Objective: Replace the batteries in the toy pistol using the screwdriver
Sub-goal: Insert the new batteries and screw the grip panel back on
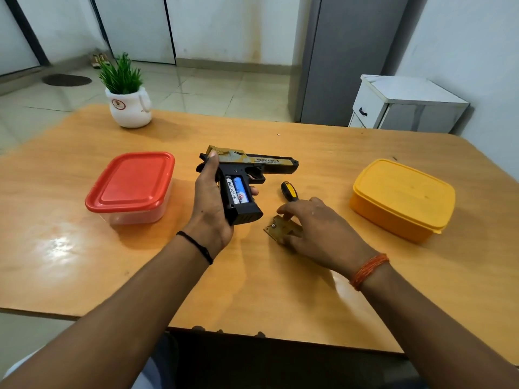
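Head view, nearest first: two bare forearms reach in from the bottom of the frame over the wooden surface (84, 248). Right of centre, the right hand (317, 228) lies low with fingers curled onto the battery cover (280, 228), a small flat tan plate on the surface; it appears to pinch the plate's edge, though the hand hides the far side. Just above it lies the screwdriver (289, 190), black and yellow handle showing, its tip hidden behind the fingers.

At centre, the left hand (209, 203) is wrapped round the grip of the toy pistol (247, 175), thumb up near the rear of the slide. The pistol's long axis runs left to right, muzzle pointing to the right of the frame, grip slanting down toward the viewer. The open grip compartment faces up with two batteries (237, 190) seated side by side. It looks like light, rigid plastic, probably smooth; the grip is the sound place to hold, and the thin cover likely needs care.

Further out, a red-lidded box (130, 186) sits left and a yellow box (401, 197) right. A potted plant (127, 94) stands upper left.
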